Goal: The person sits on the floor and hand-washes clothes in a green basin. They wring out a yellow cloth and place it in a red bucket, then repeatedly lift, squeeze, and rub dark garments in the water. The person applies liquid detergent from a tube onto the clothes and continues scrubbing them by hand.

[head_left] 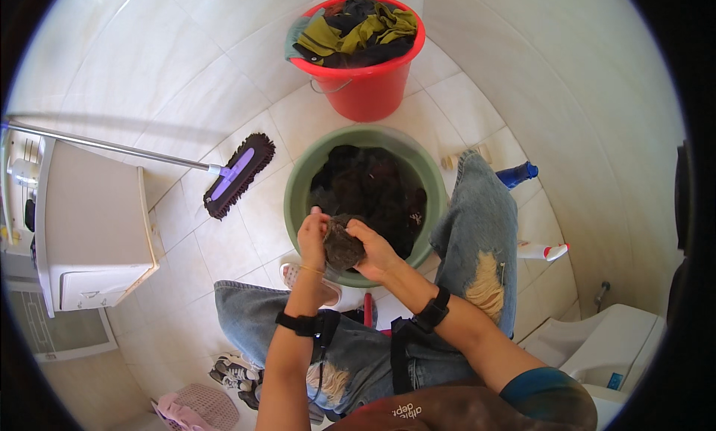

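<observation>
Over the near part of a green basin [292, 179], my two hands grip a bunched, dark brownish-grey piece of cloth [343, 246]. My left hand [312, 238] closes on its left side, with the thumb toward the top. On the other side, my right hand [373, 250] wraps its fingers around the cloth. Its exact kind cannot be made out while it is crumpled. Dark wet clothes [365, 179] lie in the basin beneath and beyond my hands. Both forearms wear black straps.
Behind the basin stands a red bucket [362, 92] heaped with clothes [358, 34]. A purple mop [239, 170] leans at left near a white cabinet [97, 207]. To the right are a blue bottle [516, 174], a white bottle [541, 250] and a toilet [611, 349]. Shoes [235, 373] and a pink basket [212, 409] sit lower left.
</observation>
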{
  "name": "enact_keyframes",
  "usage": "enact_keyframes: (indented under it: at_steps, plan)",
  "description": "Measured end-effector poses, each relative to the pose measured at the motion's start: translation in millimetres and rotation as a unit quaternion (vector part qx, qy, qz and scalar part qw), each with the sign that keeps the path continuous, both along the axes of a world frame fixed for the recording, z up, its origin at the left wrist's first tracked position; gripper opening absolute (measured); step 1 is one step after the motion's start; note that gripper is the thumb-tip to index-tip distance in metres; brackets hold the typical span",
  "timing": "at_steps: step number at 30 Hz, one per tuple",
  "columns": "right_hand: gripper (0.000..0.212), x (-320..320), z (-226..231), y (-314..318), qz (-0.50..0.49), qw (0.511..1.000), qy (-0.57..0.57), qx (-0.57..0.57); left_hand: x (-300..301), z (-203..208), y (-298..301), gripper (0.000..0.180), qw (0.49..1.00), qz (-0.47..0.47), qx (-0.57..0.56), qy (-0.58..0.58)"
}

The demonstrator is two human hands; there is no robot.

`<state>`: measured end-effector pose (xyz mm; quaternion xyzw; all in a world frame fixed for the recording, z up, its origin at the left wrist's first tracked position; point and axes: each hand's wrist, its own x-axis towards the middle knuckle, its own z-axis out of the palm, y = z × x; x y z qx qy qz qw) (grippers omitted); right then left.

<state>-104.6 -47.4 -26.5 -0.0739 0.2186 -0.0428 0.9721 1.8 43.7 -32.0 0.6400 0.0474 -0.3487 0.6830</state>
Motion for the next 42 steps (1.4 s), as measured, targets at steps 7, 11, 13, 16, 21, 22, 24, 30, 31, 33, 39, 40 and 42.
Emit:
enact_keyframes:
  at_steps: [7,11,13,16,21,22,24,30,31,33,39,40,42]
  plan:
    - [0.026,10.0,-0.7,-15.7,-0.043,0.999,0.020,-0.020,-41.4,48.0,-13.7,0.039,0.882,-0.174,0.134,-0.416]
    - [0.020,7.0,-14.8,-22.0,0.038,0.993,0.062,0.098,-88.2,70.7,-29.5,0.033,0.786,-0.210,0.100,-0.572]
    - [0.016,6.1,-20.5,-21.6,0.079,0.987,0.032,0.137,-98.5,64.8,-28.1,0.014,0.750,-0.239,0.124,-0.603]
    - [0.014,5.0,-25.9,-6.8,0.050,0.993,0.087,-0.069,-87.8,33.0,-18.5,0.037,0.695,-0.249,0.164,-0.654]
    - [0.020,6.8,-21.2,10.3,-0.075,0.976,0.141,-0.148,-32.6,-24.4,0.3,0.012,0.832,-0.151,0.231,-0.481]
    - [0.020,7.5,-16.8,8.4,-0.078,0.979,0.103,-0.156,-22.1,-27.6,0.6,0.015,0.866,-0.139,0.234,-0.420]
    - [0.020,8.3,-4.3,-2.5,-0.106,0.979,0.061,-0.164,-12.2,-23.1,0.3,0.020,0.939,-0.127,0.177,-0.268]
    - [0.017,5.2,31.7,-30.2,-0.176,0.958,-0.009,-0.226,-29.3,20.5,-2.8,0.039,0.908,-0.152,-0.185,0.343]
    - [0.017,3.1,33.7,-25.0,-0.137,0.959,0.015,-0.247,-28.7,23.5,-3.4,0.037,0.920,-0.121,-0.183,0.323]
    - [0.020,1.6,31.5,-10.1,-0.115,0.913,-0.015,-0.391,-18.4,24.8,-5.0,0.034,0.899,-0.073,-0.297,0.314]
    - [0.022,3.5,-8.0,4.3,-0.048,0.955,0.293,0.026,-6.7,33.0,-15.5,0.046,0.938,0.043,0.017,-0.343]
    - [0.025,3.9,-16.4,2.0,-0.033,0.974,0.224,0.019,-23.8,38.2,-15.5,0.052,0.901,-0.026,0.032,-0.432]
    - [0.033,7.1,-33.3,-4.4,-0.004,0.996,0.086,0.004,-67.8,46.0,-21.1,0.052,0.898,-0.130,0.040,-0.417]
